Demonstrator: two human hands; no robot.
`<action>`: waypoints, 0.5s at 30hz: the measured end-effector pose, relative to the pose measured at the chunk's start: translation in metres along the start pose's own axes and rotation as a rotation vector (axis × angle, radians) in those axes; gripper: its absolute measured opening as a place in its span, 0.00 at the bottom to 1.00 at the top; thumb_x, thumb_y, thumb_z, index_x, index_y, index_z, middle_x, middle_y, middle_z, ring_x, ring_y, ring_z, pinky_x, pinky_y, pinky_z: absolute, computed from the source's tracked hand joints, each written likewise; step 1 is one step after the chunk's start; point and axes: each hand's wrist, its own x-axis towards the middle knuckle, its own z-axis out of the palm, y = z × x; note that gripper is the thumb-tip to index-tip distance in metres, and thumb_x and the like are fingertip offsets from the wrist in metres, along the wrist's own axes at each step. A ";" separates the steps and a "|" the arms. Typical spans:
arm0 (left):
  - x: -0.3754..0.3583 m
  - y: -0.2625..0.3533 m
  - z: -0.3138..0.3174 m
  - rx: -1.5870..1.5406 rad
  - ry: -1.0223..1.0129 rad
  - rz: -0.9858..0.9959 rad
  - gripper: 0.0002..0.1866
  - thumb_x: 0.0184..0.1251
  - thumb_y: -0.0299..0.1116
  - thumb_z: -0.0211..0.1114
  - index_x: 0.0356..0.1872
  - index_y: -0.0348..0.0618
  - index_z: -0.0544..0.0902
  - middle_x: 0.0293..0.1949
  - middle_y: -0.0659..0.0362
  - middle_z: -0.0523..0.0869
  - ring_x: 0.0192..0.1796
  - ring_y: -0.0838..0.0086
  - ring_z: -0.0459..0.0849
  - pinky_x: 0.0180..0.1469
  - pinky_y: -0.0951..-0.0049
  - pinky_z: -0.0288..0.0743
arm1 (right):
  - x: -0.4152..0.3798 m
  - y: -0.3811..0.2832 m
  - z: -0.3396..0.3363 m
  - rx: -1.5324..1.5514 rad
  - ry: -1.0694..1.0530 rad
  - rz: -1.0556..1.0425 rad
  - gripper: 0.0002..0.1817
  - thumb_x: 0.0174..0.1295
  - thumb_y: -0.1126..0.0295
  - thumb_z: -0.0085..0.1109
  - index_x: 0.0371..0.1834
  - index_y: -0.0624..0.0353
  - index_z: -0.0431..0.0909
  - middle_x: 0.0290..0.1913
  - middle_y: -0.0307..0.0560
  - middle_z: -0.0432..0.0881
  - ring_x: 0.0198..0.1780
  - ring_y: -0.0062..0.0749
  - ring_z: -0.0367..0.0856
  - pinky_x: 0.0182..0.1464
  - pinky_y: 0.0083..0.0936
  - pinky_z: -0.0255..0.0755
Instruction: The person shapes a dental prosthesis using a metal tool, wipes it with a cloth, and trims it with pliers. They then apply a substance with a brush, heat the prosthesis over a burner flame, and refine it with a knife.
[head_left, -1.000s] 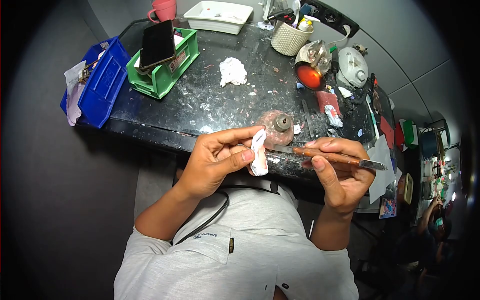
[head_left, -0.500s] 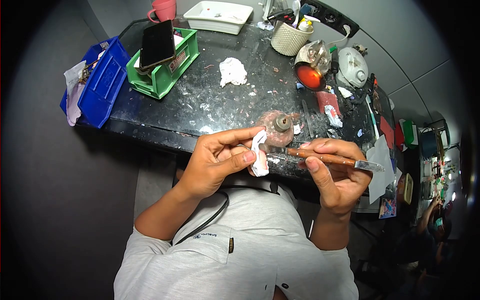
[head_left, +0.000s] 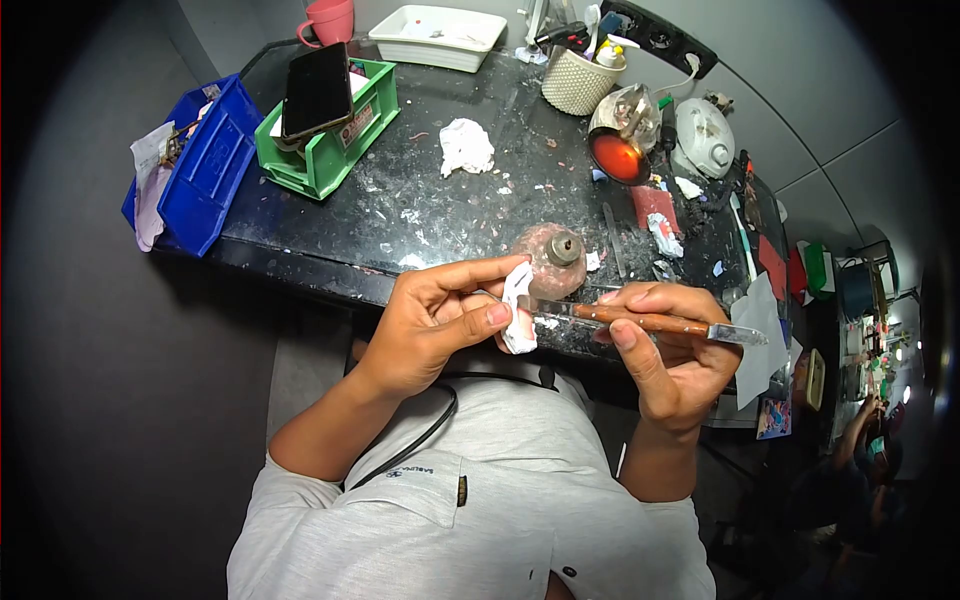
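Note:
My left hand point(head_left: 435, 325) pinches a small white piece point(head_left: 518, 308) with a pinkish patch, held upright between thumb and fingers. In my right hand point(head_left: 675, 350) is a knife with a riveted wooden handle point(head_left: 645, 319), lying nearly level. The knife's left blade meets the right side of the white piece; its other metal end point(head_left: 738, 334) points right, past my fingers. Just beyond both hands, a round glass burner point(head_left: 550, 262) with a metal top stands on the dark table point(head_left: 350, 225).
A crumpled white lump point(head_left: 466, 147) lies mid-table. Farther left are a green bin point(head_left: 345, 145) with a phone point(head_left: 317, 92) and a blue bin point(head_left: 212, 165). A glowing orange lamp point(head_left: 620, 155) and woven pot point(head_left: 578, 82) stand behind. Another person point(head_left: 860, 430) is at far right.
The knife's left blade has come into clearer view against the white piece. My right hand has shifted very slightly; my left hand stays nearly still.

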 end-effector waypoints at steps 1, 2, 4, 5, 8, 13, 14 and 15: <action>0.000 0.000 0.000 -0.006 -0.001 0.002 0.25 0.74 0.25 0.66 0.68 0.25 0.73 0.46 0.49 0.90 0.47 0.75 0.89 0.51 0.77 0.82 | 0.001 -0.001 0.001 -0.032 0.018 -0.002 0.10 0.57 0.86 0.70 0.41 0.71 0.82 0.41 0.56 0.88 0.44 0.36 0.89 0.53 0.28 0.82; 0.000 0.000 0.000 -0.007 -0.001 0.001 0.25 0.74 0.25 0.66 0.68 0.25 0.73 0.46 0.49 0.90 0.47 0.75 0.89 0.51 0.77 0.82 | 0.001 -0.002 0.001 -0.065 0.037 -0.004 0.10 0.57 0.86 0.70 0.41 0.71 0.81 0.41 0.56 0.88 0.44 0.36 0.89 0.53 0.28 0.82; 0.000 0.001 -0.002 0.008 -0.012 -0.012 0.26 0.73 0.28 0.67 0.67 0.22 0.73 0.50 0.44 0.89 0.50 0.69 0.90 0.56 0.69 0.83 | 0.000 -0.001 0.000 -0.037 0.031 -0.003 0.10 0.57 0.86 0.70 0.41 0.71 0.81 0.41 0.56 0.88 0.44 0.36 0.89 0.53 0.28 0.82; 0.000 0.001 -0.002 0.008 -0.011 -0.011 0.26 0.73 0.28 0.67 0.67 0.22 0.73 0.50 0.44 0.89 0.50 0.69 0.90 0.56 0.69 0.83 | 0.000 0.000 0.000 -0.007 0.023 -0.002 0.10 0.57 0.86 0.70 0.41 0.71 0.81 0.41 0.56 0.88 0.45 0.36 0.89 0.53 0.28 0.82; 0.000 0.000 -0.002 0.015 -0.008 -0.009 0.27 0.73 0.28 0.67 0.67 0.22 0.73 0.50 0.44 0.88 0.50 0.68 0.89 0.56 0.69 0.83 | 0.000 -0.001 0.000 -0.005 0.034 0.001 0.10 0.57 0.85 0.70 0.41 0.71 0.81 0.40 0.57 0.88 0.44 0.36 0.89 0.52 0.28 0.82; 0.000 0.000 -0.001 -0.005 0.001 -0.010 0.26 0.73 0.25 0.66 0.68 0.25 0.73 0.46 0.49 0.90 0.46 0.75 0.89 0.50 0.77 0.83 | 0.000 -0.002 -0.001 0.014 0.006 -0.004 0.11 0.57 0.85 0.69 0.42 0.71 0.80 0.40 0.58 0.88 0.44 0.37 0.89 0.52 0.30 0.82; 0.000 0.000 -0.002 -0.005 0.001 -0.010 0.26 0.73 0.25 0.66 0.68 0.25 0.73 0.46 0.49 0.90 0.46 0.75 0.89 0.50 0.77 0.83 | 0.000 -0.002 -0.002 -0.017 0.010 -0.010 0.11 0.57 0.85 0.69 0.43 0.71 0.80 0.40 0.58 0.88 0.44 0.37 0.89 0.52 0.30 0.82; 0.000 0.000 -0.002 -0.007 -0.005 -0.011 0.26 0.73 0.25 0.66 0.68 0.25 0.73 0.46 0.49 0.89 0.47 0.74 0.89 0.51 0.76 0.83 | 0.000 -0.002 -0.003 -0.048 0.015 -0.015 0.12 0.57 0.85 0.69 0.43 0.71 0.80 0.40 0.58 0.87 0.44 0.37 0.89 0.52 0.30 0.82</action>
